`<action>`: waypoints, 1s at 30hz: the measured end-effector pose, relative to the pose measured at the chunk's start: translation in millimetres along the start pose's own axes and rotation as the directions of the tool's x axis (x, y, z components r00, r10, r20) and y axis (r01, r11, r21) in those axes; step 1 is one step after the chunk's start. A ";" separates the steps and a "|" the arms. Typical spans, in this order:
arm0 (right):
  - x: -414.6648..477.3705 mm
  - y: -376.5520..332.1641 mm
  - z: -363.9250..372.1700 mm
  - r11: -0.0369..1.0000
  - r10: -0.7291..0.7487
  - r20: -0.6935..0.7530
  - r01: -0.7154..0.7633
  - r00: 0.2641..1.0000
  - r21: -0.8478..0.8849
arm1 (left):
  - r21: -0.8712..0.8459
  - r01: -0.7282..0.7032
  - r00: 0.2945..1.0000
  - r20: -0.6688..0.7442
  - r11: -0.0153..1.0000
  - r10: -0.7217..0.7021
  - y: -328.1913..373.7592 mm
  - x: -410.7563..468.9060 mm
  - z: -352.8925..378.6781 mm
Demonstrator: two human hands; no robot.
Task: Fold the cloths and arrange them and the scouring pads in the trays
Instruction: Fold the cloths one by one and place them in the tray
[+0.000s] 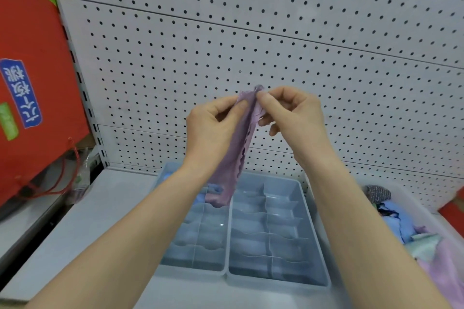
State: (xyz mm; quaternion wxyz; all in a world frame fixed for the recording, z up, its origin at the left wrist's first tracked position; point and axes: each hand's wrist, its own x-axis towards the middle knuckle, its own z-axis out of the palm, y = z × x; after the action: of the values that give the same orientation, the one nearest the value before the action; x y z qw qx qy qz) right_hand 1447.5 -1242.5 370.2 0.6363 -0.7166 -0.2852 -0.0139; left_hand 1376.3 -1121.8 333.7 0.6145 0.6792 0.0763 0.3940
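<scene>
A purple cloth (237, 155) hangs in a narrow strip above the trays. My left hand (213, 128) pinches its upper edge from the left and my right hand (292, 113) pinches the top corner from the right. Below stand two blue-grey divided trays, the left tray (193, 251) and the right tray (273, 246), side by side. A folded blue cloth (213, 189) lies in a far compartment of the left tray, partly hidden by the hanging cloth. A white bin (401, 190) at the right holds a grey scouring pad (378, 194) and loose blue, green and pink cloths (424, 241).
A white pegboard wall (251, 40) rises right behind the trays. A red bag (32, 78) with a blue label and red cord handles stands at the left, beyond the shelf's edge. The grey shelf surface (95, 221) extends left of the trays.
</scene>
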 end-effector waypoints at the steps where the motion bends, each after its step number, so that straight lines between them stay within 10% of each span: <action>1: 0.2 1.0 -3.2 1.000 -0.014 -0.041 0.014 0.999 -0.014 | -0.014 0.022 0.999 -0.036 1.000 -0.023 -3.1 1.7 -3.4; 30: 3.0 9.3 10.5 0.998 0.054 0.130 -0.057 0.990 0.021 | -0.198 0.134 0.989 0.085 0.971 -0.120 -9.4 -0.3 2.1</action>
State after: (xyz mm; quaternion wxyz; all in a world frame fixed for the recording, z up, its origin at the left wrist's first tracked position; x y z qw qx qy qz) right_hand 1450.3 -1232.0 360.9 0.6254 -0.7158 -0.3059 0.0539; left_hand 1381.0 -1121.5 325.3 0.7071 0.6203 0.0565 0.3347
